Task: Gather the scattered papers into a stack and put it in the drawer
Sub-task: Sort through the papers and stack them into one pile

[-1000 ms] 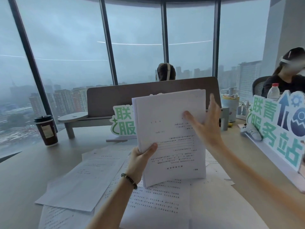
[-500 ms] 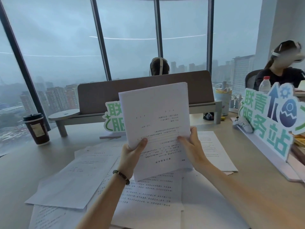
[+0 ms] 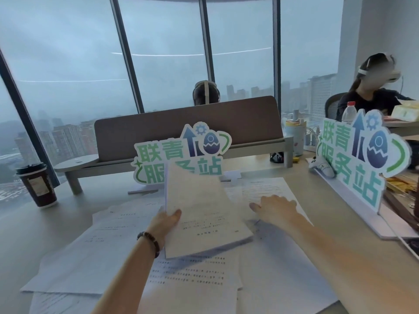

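Stack [image 3: 199,214] pinched at its left edge by left hand [image 3: 166,220], raised over loose sheets [image 3: 86,252] on desk [image 3: 20,236] — thin, floppy, apt to fan. Right hand [image 3: 275,206] flat, fingers straight, on far sheet [image 3: 263,186]. Best gripped along a squared edge — both sides.

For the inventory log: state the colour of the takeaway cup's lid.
Black lid, seen in the head view, on the dark brown cup.

Two standing signs, the middle sign [image 3: 181,155] and the right sign [image 3: 360,155], both read "联青服务站" in green letters. The print on the papers [image 3: 204,225] is too small to read.
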`<control>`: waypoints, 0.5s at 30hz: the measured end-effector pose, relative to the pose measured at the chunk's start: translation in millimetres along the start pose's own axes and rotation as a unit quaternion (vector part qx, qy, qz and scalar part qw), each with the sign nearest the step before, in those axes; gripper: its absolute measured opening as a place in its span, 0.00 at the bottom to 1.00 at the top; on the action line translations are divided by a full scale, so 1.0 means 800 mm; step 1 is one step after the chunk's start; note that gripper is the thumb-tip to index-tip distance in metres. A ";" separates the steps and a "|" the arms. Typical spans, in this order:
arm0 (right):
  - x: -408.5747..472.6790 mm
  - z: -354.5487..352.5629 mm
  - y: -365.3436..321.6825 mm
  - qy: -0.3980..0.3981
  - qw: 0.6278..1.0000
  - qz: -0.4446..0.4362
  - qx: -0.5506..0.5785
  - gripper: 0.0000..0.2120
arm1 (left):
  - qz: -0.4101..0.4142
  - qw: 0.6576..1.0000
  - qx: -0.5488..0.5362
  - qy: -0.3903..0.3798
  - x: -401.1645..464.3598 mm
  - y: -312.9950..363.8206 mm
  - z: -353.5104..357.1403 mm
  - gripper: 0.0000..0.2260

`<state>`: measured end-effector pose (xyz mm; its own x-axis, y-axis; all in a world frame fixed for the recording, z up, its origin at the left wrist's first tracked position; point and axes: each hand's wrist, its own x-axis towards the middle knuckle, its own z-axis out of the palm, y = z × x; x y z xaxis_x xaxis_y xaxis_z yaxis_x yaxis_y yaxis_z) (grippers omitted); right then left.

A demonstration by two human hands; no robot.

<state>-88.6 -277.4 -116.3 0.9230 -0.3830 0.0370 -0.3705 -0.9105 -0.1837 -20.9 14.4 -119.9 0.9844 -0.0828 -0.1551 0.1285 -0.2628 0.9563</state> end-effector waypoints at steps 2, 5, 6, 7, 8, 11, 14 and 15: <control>0.001 0.005 -0.002 -0.012 0.999 -0.019 -0.032 0.23 | -0.037 0.997 0.074 0.003 0.011 -0.009 0.000 0.15; -0.001 0.004 -0.008 -0.002 0.999 -0.040 0.004 0.20 | -0.047 0.994 0.099 0.000 0.010 -0.007 0.004 0.12; -0.001 0.002 -0.009 0.001 0.999 -0.047 0.028 0.19 | -0.043 0.993 0.107 -0.001 0.009 -0.005 0.006 0.12; -0.001 0.002 -0.009 0.001 0.997 -0.052 0.054 0.19 | -0.043 0.993 0.114 0.000 0.008 -0.004 0.006 0.11; -0.001 0.001 -0.008 -0.002 0.995 -0.052 0.082 0.21 | -0.041 0.992 0.120 0.000 0.007 -0.003 0.007 0.11; 0.004 0.000 -0.008 -0.025 0.977 -0.044 0.206 0.25 | -0.044 0.989 0.141 0.001 0.009 -0.004 0.006 0.13; 0.011 -0.003 -0.007 -0.049 0.952 -0.021 0.302 0.29 | -0.041 0.990 0.138 0.002 0.010 -0.003 0.006 0.14; 0.013 -0.004 -0.006 -0.056 0.947 -0.013 0.316 0.31 | -0.042 0.991 0.129 0.002 0.009 -0.003 0.006 0.14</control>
<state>-77.5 -277.5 -112.3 0.9495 -0.3098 -0.0487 -0.2438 -0.6315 -0.7360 -14.5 9.8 -124.8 0.9723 -0.0465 -0.2292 0.1748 -0.5064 0.8444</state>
